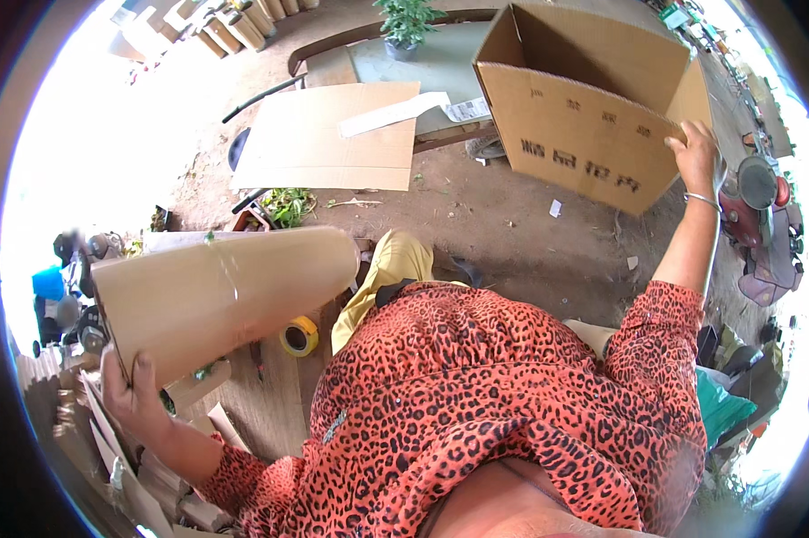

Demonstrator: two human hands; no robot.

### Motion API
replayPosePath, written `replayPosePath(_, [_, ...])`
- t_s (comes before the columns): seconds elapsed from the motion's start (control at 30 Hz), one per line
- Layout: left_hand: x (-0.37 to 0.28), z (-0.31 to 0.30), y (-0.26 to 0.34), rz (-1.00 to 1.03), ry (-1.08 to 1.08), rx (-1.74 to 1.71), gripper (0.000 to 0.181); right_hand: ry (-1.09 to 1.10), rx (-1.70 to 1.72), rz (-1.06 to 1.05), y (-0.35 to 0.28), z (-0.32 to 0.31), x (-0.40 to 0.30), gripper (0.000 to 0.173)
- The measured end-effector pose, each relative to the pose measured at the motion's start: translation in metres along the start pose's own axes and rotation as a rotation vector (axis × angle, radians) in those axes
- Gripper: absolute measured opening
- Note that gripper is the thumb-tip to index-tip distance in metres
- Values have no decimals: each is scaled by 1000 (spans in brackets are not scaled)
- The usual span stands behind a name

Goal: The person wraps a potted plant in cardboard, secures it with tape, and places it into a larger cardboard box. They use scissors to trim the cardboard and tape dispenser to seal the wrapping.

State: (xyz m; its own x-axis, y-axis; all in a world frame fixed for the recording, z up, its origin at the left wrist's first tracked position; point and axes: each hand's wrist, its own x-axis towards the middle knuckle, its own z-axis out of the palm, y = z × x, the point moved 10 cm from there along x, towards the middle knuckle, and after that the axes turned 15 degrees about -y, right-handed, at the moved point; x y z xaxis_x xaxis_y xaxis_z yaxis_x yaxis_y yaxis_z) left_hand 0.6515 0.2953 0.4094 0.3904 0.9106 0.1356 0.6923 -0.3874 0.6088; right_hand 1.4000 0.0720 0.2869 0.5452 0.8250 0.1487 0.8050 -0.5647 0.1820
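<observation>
My left hand grips the near left end of a long brown cardboard piece with a rounded far end and a strip of clear tape on its side. At the upper right, my right hand holds the upper edge of a large open cardboard box by its corner. The box is tilted and bears dark printing on the side towards me. A flat cardboard sheet with a white paper strip across it lies over the near left part of a low table.
A potted plant stands on the table. Yellow tape lies on a wooden surface beside my legs. Leafy plants are ahead at left, stacked cardboard at lower left, and a red motor scooter at right.
</observation>
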Motion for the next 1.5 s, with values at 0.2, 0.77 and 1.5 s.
replayPosePath(0.2, [115, 95, 39, 104, -214, -24, 19, 191, -34, 2, -10, 8, 23, 32])
replayPosePath(0.77, [200, 170, 64, 30, -155, 91, 18, 114, 141, -140, -38, 67, 74, 24])
replayPosePath(1.5, [264, 70, 154, -12, -25, 99, 19, -153, 396, -190, -55, 270, 24, 23])
